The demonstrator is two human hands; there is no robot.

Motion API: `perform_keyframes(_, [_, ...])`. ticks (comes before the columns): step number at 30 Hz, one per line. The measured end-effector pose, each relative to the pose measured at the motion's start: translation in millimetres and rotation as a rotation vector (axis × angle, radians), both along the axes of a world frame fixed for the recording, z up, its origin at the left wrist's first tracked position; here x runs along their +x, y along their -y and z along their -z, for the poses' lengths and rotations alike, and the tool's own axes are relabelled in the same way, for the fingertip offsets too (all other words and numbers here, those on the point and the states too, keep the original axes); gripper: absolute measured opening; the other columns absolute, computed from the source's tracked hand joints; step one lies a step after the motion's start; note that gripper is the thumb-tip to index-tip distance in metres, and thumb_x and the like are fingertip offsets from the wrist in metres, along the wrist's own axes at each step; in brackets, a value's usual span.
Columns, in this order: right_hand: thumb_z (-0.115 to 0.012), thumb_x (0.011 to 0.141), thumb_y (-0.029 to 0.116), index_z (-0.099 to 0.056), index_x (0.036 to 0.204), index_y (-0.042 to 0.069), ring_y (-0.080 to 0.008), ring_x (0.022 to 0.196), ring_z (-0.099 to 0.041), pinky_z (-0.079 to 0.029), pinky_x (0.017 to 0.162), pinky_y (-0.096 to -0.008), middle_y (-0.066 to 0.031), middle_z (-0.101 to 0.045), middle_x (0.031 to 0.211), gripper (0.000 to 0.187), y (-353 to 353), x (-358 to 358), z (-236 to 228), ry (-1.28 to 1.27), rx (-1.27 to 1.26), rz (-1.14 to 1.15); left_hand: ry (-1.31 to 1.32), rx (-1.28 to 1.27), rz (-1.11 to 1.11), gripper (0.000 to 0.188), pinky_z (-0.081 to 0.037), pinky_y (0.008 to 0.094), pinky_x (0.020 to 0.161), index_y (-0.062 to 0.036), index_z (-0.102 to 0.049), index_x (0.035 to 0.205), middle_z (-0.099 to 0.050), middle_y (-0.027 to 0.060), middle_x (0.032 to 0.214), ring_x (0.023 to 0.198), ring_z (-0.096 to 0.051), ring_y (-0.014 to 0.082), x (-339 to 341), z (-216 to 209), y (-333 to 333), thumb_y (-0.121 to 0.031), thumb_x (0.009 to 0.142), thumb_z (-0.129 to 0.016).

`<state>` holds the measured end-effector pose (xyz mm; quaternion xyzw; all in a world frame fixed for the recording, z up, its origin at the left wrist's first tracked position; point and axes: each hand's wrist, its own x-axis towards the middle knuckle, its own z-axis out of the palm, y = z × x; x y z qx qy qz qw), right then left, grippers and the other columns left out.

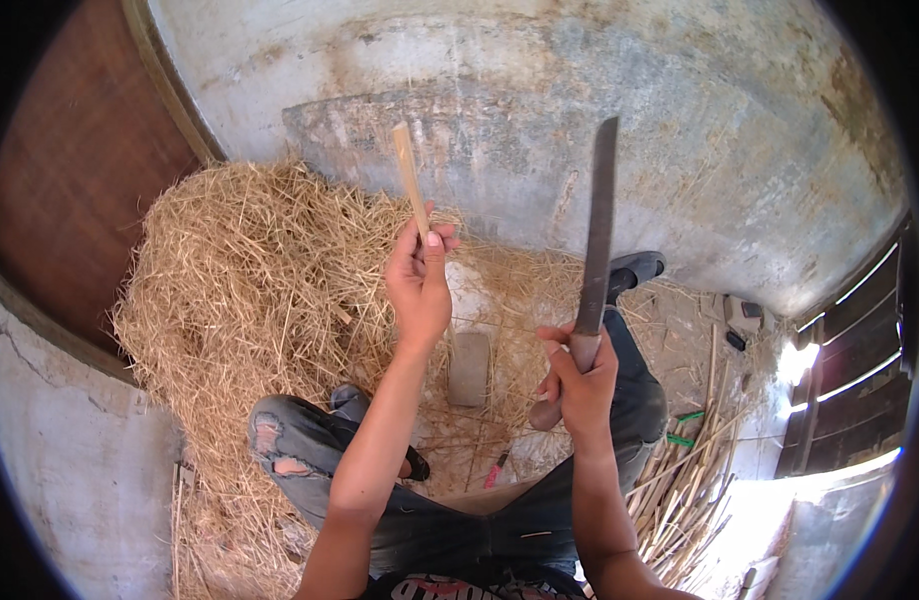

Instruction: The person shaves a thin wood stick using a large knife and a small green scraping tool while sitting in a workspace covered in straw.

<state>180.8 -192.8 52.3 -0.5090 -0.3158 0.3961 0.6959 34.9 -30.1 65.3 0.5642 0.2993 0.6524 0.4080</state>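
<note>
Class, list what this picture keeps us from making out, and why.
Head view, throughout:
Wooden strip, gripped part: hidden by the left hand.
Long knife, middle of its handle: covered by the right hand.
Whatever lies under the straw pile: buried.
Dark shirt: cut off by the lower edge.
Black object, right: too small to identify.

At the lower edge of the frame, near the middle, the black shirt (540,592) bears printed lettering (470,592): pale capitals with some red around them, curving slightly and partly cut off by the border.
</note>
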Motion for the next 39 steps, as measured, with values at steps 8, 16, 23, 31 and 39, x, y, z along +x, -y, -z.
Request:
perform_keyframes(8, [-0.068, 0.092, 0.007, -0.055, 0.107, 0.000, -0.0078, 0.043, -0.051, -0.040, 0.041, -0.0240, -0.0056, -0.067, 0.077, 0.021, 10, -18, 5, 0.064, -0.125, -0.086, 0.025, 0.016, -0.027, 0.041, -0.050, 0.0266, 0.079, 0.0002, -0.052, 0.141, -0.066, 0.0048, 0.095, 0.086, -0.060, 0.0099, 3, 13, -6, -0.019, 0.105, -0.052])
perform_keyframes(16, [-0.072, 0.090, 0.014, -0.058, 0.106, -0.003, -0.0082, 0.043, -0.052, -0.040, 0.041, -0.0263, -0.0019, -0.057, 0.065, 0.028, 27, -33, 30, 0.041, -0.229, -0.177, 0.020, -0.021, 0.034, 0.037, -0.044, 0.0277, 0.076, -0.0012, -0.058, 0.131, -0.058, 0.0009, 0.088, 0.081, -0.051, 0.0102, -6, 5, -10, -0.028, 0.107, -0.049])
perform_keyframes(23, [-0.071, 0.092, 0.019, -0.057, 0.108, -0.005, -0.0083, 0.044, -0.052, -0.040, 0.042, -0.0261, -0.0028, -0.057, 0.066, 0.032, 36, -36, 44, 0.116, -0.294, -0.284, 0.136, -0.057, 0.192, 0.029, -0.042, 0.0317, 0.075, -0.0044, -0.055, 0.106, -0.056, 0.0039, 0.087, 0.078, -0.049, 0.0148, -14, -14, -22, -0.031, 0.108, -0.042])
perform_keyframes(31, [-0.062, 0.099, 0.020, -0.056, 0.113, -0.005, -0.0079, 0.047, -0.053, -0.041, 0.043, -0.0259, -0.0023, -0.060, 0.072, 0.029, 41, -51, 41, 0.071, -0.326, -0.344, 0.189, 0.046, 0.186, 0.015, -0.038, 0.0277, 0.070, -0.0129, -0.051, 0.104, -0.054, 0.0027, 0.085, 0.076, -0.047, 0.0121, -5, -15, -28, -0.028, 0.107, -0.048])
perform_keyframes(39, [-0.055, 0.102, 0.018, -0.047, 0.136, -0.004, -0.0069, 0.046, -0.044, -0.038, 0.046, -0.0259, 0.0003, -0.053, 0.070, 0.042, 50, -58, 73, 0.186, -0.180, -0.356, 0.269, 0.021, 0.253, 0.025, -0.035, 0.0259, 0.066, -0.0101, -0.050, 0.100, -0.038, -0.0018, 0.076, 0.069, -0.037, 0.0097, 4, -10, -24, -0.033, 0.107, -0.046])
